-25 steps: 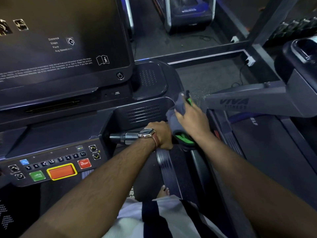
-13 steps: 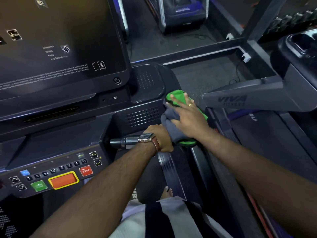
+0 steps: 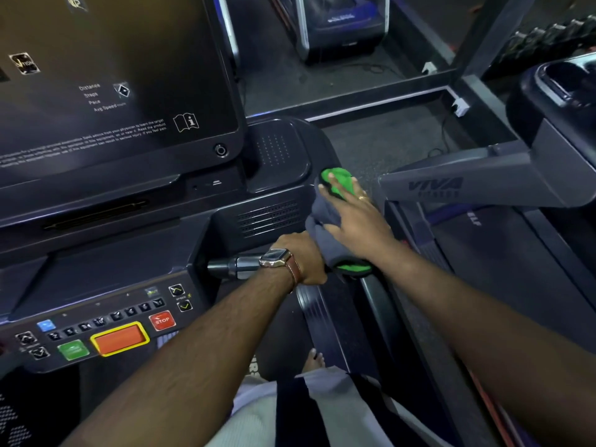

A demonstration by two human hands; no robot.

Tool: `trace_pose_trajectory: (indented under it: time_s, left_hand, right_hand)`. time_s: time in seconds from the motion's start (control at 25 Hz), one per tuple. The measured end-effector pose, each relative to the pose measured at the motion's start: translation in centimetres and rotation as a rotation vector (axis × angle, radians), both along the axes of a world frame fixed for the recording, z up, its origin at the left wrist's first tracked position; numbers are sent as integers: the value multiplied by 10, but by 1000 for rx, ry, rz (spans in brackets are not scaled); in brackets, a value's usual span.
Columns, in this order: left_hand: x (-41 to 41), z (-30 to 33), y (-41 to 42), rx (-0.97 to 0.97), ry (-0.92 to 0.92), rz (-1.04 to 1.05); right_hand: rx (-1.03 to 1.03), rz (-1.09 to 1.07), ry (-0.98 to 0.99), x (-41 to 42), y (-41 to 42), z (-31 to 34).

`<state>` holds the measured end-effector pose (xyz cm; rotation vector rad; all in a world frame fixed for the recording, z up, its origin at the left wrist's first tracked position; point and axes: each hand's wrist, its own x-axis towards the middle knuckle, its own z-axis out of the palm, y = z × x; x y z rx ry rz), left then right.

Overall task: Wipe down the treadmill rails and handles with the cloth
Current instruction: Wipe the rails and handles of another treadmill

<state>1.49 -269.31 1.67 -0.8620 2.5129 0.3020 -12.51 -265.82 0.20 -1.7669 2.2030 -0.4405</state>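
The cloth [image 3: 325, 221] was a grey thing with bright green on the other side, bunched up and draped over the right rail [image 3: 354, 272] of the treadmill, with green showing at the top end near the console [image 3: 277, 156] corner and again at the bottom by the wrist. The right hand [image 3: 358, 221] lay flat on top of it, fingers stretched out and pressing it down onto the rail, a ring on one finger. The left hand [image 3: 303, 256], wearing a watch [image 3: 274, 256], was wrapped round the short metal handle [image 3: 232, 266] sticking out of the console, right up against the cloth. So both hands were close together, practically touching. Space was kinda tight: console on the left, and the next machine's arm [image 3: 451, 185] just to the right of the cloth with only a narrow gap of floor [image 3: 387, 140] between. The belt [image 3: 283, 333] below had room, a bare foot [image 3: 314, 359] standing on it.
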Motion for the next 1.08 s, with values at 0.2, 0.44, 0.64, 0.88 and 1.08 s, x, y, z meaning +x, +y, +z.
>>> trace_pose_trajectory:
  time_s: [0.2, 0.44, 0.64, 0.88, 1.08]
  left_hand:
    - [-1, -2, -2, 38, 15, 44]
    - [-1, -6, 1, -44, 4, -16]
    - [-2, -7, 2, -102, 17, -58]
    - [2, -13, 5, -158, 42, -58]
    - [12, -12, 7, -216, 115, -63]
  right_hand:
    - [68, -201, 28, 7, -21, 15]
    - [122, -281, -145, -9, -2, 7]
    - [167, -319, -102, -2, -72, 33]
    - [-85, 39, -158, -21, 2, -2]
    - [-87, 95, -24, -3, 40, 3]
